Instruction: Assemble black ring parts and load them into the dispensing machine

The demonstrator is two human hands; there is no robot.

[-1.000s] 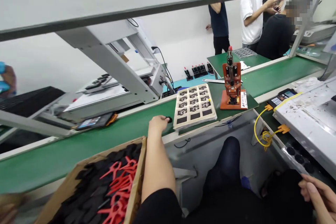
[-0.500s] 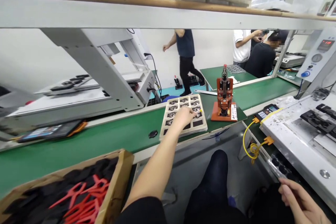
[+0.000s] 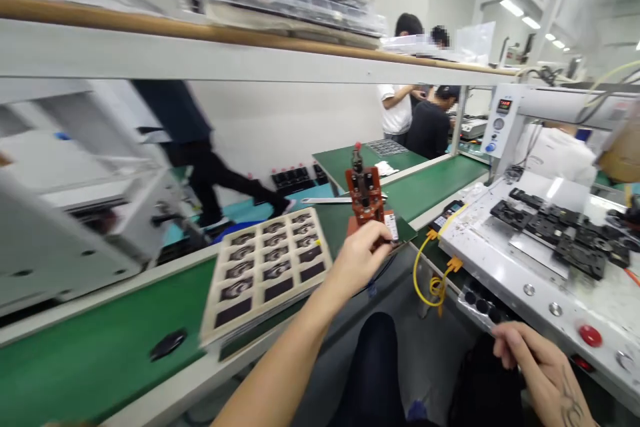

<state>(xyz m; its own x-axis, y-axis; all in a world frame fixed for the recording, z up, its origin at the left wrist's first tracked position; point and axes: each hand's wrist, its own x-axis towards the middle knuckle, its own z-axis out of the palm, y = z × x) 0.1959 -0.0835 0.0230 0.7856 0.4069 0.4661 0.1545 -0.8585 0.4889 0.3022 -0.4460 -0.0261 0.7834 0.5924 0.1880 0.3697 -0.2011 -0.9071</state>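
My left hand (image 3: pixel 363 255) is in front of the red-brown clamp fixture (image 3: pixel 364 190), fingers pinched together. Whatever they hold, if anything, is too small to make out. Left of it lies the cream compartment tray (image 3: pixel 216 303), with round metal-and-black parts in many pockets and dark bare pockets along the near side. At lower right, my right hand (image 3: pixel 543 367) is closed at the edge of a clear plastic tray (image 3: pixel 475 313) holding round black pieces.
A black part (image 3: pixel 168 344) lies on the green bench (image 3: pixel 115 340). On the right stands a white machine (image 3: pixel 500 260) with black fixtures and a yellow cable (image 3: pixel 417 280). A shelf beam (image 3: pixel 280 67) crosses overhead. Several people are beyond the bench, one walking (image 3: pixel 200 167).
My left hand has moved from the cream tray to the clamp fixture. The view has turned right, and my right hand still grips the plastic tray.
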